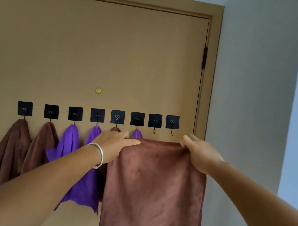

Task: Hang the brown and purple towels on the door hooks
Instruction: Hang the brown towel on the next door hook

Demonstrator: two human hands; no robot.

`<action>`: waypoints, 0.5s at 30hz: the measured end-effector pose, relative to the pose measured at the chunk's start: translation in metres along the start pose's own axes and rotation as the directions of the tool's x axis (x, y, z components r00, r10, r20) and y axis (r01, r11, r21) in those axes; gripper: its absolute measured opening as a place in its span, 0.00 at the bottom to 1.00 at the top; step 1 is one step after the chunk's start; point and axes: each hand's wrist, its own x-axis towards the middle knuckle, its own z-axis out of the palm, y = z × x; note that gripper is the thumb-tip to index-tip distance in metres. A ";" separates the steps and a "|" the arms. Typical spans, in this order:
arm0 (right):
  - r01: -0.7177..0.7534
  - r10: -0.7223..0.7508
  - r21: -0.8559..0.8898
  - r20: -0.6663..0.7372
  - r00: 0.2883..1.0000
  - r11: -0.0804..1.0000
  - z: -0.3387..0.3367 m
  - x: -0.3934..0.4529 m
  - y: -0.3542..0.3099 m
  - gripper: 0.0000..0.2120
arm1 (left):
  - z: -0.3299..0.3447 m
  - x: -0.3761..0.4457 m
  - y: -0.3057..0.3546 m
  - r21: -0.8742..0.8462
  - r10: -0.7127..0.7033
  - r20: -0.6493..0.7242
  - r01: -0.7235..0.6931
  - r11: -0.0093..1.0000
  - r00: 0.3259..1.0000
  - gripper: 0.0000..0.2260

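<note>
Holding a brown towel [154, 188] spread flat by its top edge, the left hand [114, 144] pinches the left corner and the right hand [199, 154] grips the right corner, just below the two bare hooks at the right end of the row: the seventh hook [154, 131] and the eighth hook [172, 132]. The six hooks to the left already carry brown and purple towels. The risk, I judge, is that a flat, taut edge gives the small hook nothing to catch, so the towel may slide off once released. Pressing hard could also loosen the adhesive pad [155, 120] on the door [95, 50].
</note>
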 end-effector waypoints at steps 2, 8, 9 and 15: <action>0.133 -0.132 -0.039 0.040 0.991 0.990 0.015 0.017 0.007 0.17 | 0.012 0.017 -0.006 0.042 -0.023 0.004 0.022 0.999 1.000 0.37; 0.157 -0.151 -0.093 0.069 0.986 0.983 0.055 0.080 0.030 0.18 | 0.032 0.067 -0.019 0.174 -0.138 0.113 0.117 0.978 0.984 0.36; 0.144 -0.138 -0.108 0.063 0.988 0.984 0.060 0.091 0.032 0.18 | 0.033 0.075 -0.021 0.196 -0.157 0.125 0.130 0.972 0.980 0.36; 0.089 -0.085 -0.161 0.035 0.996 0.983 0.083 0.140 0.043 0.20 | 0.045 0.127 -0.028 0.281 -0.194 0.164 0.142 0.949 0.967 0.35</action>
